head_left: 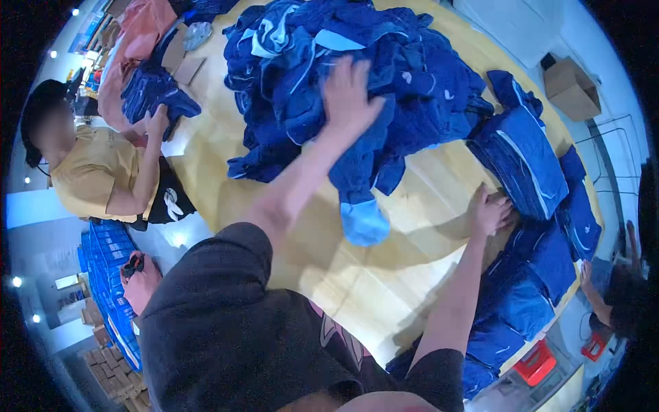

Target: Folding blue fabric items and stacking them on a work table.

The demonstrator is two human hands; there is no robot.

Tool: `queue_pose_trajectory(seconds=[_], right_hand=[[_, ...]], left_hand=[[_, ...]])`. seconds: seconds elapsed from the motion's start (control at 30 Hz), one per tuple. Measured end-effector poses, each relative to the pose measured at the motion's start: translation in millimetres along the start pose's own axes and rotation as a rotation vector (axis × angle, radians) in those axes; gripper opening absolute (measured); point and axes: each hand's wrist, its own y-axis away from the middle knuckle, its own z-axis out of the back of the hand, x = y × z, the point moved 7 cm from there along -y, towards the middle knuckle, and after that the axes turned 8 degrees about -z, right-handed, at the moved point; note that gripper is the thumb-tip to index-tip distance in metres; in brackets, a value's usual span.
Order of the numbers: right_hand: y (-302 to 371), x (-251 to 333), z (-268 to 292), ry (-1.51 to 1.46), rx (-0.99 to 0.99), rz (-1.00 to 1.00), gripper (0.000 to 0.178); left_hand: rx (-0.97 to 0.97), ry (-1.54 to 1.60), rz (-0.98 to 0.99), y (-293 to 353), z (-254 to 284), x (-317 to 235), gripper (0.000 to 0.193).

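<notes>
My left hand (350, 99) reaches over a big loose heap of dark blue denim garments (425, 89), fingers spread and a little blurred, holding nothing that I can make out. From the heap one denim piece (357, 165) hangs toward me, its light blue end (365, 223) lying on the table. At the right, my right hand (493, 211) rests against the near lower edge of a neat stack of folded denim (525, 161). Its fingers are apart and slightly bent, their tips partly hidden by the stack.
More folded denim stacks (508, 302) line the right edge of the pale wooden table (295, 254). A co-worker in a yellow shirt (103, 165) holds a denim bundle (154, 96) at the left. Beyond the right edge are a cardboard box (571, 88), a red stool (535, 364) and another person's arm (596, 292).
</notes>
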Motion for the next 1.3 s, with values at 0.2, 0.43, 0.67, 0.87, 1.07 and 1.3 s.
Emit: queue_pose_trajectory(seconds=[0.2, 0.43, 0.67, 0.87, 1.07, 1.3], right_hand=[[-16.6, -18.2, -25.7, 0.107, 0.049, 0.07, 0.099], [93.4, -42.5, -30.6, 0.417, -0.2, 0.312, 0.087], [317.8, -15.5, 11.2, 0.106, 0.493, 0.097, 0.096], [450.0, 20.6, 33.4, -0.206, 0.516, 0.409, 0.071], [555.8, 19.6, 67.4, -0.482, 0.428, -0.176, 0.061], [590.3, 39.9, 67.3, -0.36, 0.824, -0.184, 0.034]], left_hand=[[0.196, 0.035, -0.069, 71.5, -2.5, 108.4, 0.021], [0.476, 0.415, -0.103, 146.1, 75.9, 128.1, 0.014], [1.179, 0.803, -0.218, 363.0, 155.9, 120.9, 0.011], [1.303, 1.15, -0.191, 439.5, 209.6, 99.2, 0.012], [1.127, 0.908, 0.068, 363.2, 168.9, 143.7, 0.019], [1.556, 0.888, -0.065, 385.9, 153.2, 95.8, 0.038]])
